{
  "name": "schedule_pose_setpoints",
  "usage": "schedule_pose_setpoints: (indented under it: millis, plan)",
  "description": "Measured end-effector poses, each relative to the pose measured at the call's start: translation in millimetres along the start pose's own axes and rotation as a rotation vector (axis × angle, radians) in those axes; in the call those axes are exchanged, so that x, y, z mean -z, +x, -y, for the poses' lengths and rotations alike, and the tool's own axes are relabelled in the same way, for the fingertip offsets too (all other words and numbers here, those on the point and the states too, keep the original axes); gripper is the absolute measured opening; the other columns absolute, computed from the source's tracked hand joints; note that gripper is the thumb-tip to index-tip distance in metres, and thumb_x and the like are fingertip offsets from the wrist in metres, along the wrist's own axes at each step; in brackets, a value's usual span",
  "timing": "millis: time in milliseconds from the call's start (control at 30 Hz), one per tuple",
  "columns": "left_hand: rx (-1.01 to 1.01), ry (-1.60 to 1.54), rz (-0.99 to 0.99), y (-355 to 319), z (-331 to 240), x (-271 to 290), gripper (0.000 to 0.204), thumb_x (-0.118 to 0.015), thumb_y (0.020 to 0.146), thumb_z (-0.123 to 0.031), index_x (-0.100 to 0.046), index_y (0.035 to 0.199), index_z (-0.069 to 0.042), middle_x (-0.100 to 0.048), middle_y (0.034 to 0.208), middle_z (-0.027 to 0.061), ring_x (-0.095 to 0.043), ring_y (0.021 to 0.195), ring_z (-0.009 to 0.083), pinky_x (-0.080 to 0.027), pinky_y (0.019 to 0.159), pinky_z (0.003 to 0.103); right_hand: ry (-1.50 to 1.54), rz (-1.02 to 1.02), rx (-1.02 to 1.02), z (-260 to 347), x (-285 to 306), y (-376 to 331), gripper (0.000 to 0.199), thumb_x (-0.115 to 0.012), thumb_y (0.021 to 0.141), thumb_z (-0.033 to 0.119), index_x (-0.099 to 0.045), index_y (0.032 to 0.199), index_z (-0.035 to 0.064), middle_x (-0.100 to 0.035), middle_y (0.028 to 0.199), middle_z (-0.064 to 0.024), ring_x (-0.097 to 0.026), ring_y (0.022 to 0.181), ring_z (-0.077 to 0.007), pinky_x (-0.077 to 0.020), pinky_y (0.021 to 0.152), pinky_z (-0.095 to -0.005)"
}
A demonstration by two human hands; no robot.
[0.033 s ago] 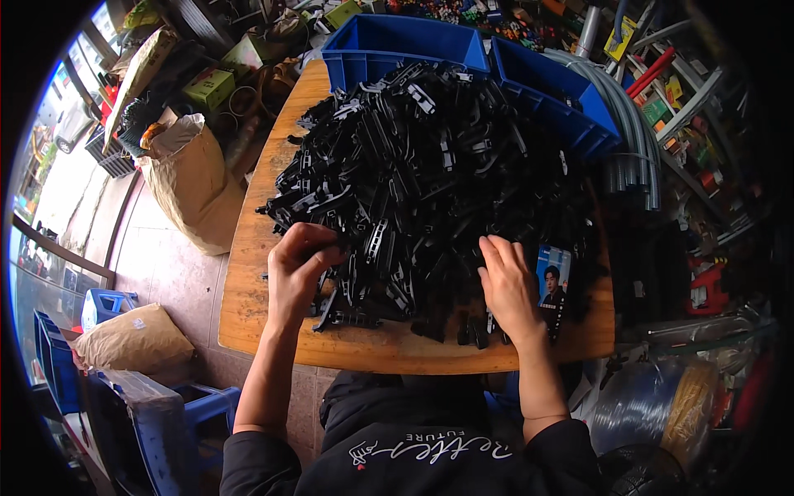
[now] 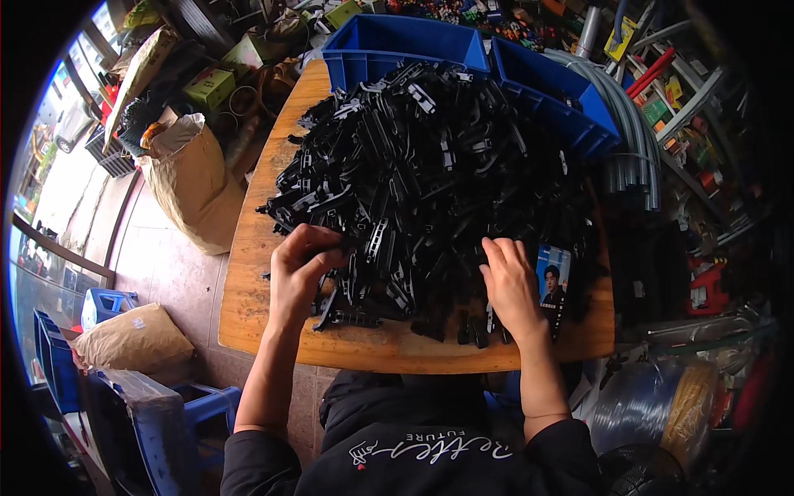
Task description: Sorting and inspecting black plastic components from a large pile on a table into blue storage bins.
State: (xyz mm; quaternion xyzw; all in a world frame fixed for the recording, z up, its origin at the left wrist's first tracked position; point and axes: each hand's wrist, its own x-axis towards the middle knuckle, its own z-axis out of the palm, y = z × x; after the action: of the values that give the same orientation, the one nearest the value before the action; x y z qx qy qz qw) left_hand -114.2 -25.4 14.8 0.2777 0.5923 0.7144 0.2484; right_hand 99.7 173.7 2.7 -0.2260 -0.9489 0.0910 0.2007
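A large heap of black plastic parts [image 2: 438,165] covers most of a wooden table [image 2: 248,273]. My left hand [image 2: 299,269] is at the heap's near-left edge, its fingers curled and pinching a black plastic part [image 2: 351,248]. My right hand [image 2: 509,285] lies palm down on the near-right part of the heap, fingers apart and pressing among the pieces. A few loose black parts [image 2: 347,314] lie on the bare wood between my hands.
Two blue bins [image 2: 397,41] stand at the table's far edge. A small printed card [image 2: 552,285] lies right of my right hand. A brown sack [image 2: 194,190] stands to the left, grey corrugated tubes [image 2: 628,140] to the right, and blue stools [image 2: 165,413] near left.
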Motion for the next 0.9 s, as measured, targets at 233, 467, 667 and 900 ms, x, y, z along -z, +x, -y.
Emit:
schedule_pose_setpoints:
  millis: [233,467,667,900]
  plan:
    - [0.301,-0.105,0.132,-13,-6,-31,0.013,-0.049,0.096,-0.021,-0.047,0.094,-0.008,-0.053,0.071,0.0013,-0.042,0.055,0.0057,-0.033,0.050,0.018,0.029,-0.167,0.078,20,7,5,0.019,-0.066,0.078,0.004,-0.057,0.095,0.0035,-0.056,0.102,-0.0105,-0.054,0.091,-0.0282,-0.0463,0.077,-0.0361]
    - [0.394,-0.407,0.276,-9,4,-52,0.019,-0.052,0.089,-0.014,-0.051,0.107,-0.008,-0.050,0.071,-0.0006,-0.042,0.058,0.0055,-0.032,0.054,0.020,0.010,-0.131,0.039,10,-3,-3,0.019,-0.066,0.079,0.006,-0.059,0.096,0.0037,-0.056,0.097,-0.0080,-0.054,0.085,-0.0270,-0.0455,0.073,-0.0360]
    - [0.322,-0.281,0.377,-10,9,-61,0.015,-0.050,0.094,-0.016,-0.051,0.105,-0.007,-0.050,0.070,-0.0016,-0.042,0.056,0.0043,-0.031,0.048,0.019,0.003,-0.098,0.052,18,8,-10,0.024,-0.066,0.077,0.004,-0.061,0.101,0.0040,-0.057,0.089,-0.0064,-0.053,0.084,-0.0252,-0.0435,0.073,-0.0364]
    - [0.364,-0.123,0.381,-10,9,-67,0.016,-0.050,0.092,-0.014,-0.052,0.106,-0.006,-0.044,0.065,-0.0035,-0.036,0.053,0.0039,-0.026,0.047,0.019,0.077,-0.281,0.061,20,4,-5,0.020,-0.061,0.084,0.008,-0.063,0.103,0.0024,-0.058,0.088,-0.0083,-0.056,0.078,-0.0232,-0.0452,0.066,-0.0335]
